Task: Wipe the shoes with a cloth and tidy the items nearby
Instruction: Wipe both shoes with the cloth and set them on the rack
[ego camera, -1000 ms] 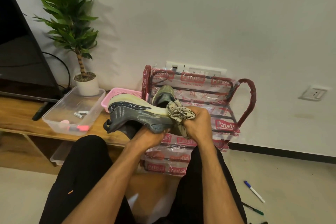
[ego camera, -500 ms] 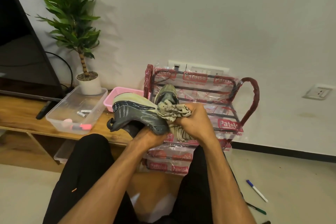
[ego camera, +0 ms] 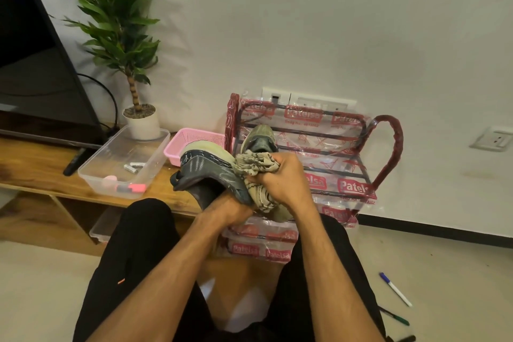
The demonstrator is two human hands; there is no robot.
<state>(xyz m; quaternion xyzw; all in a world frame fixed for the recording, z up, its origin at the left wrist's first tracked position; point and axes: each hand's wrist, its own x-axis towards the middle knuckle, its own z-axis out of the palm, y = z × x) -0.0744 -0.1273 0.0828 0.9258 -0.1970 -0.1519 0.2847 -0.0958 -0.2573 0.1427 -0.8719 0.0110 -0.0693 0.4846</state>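
A dark grey shoe with a pale sole is held sideways in front of me, sole up and to the left. My left hand grips it from below. My right hand is closed on a crumpled beige patterned cloth and presses it against the shoe's right side. A second shoe, olive and grey, stands on the red metal shoe rack behind my hands.
A clear plastic box with batteries and a pink marker sits on the low wooden shelf, beside a pink basket, a potted plant and a TV. Two pens lie on the floor at right.
My right hand has slid the cloth left along the shoe's side. The shoe has tilted slightly, and the view has shifted a little to the right.
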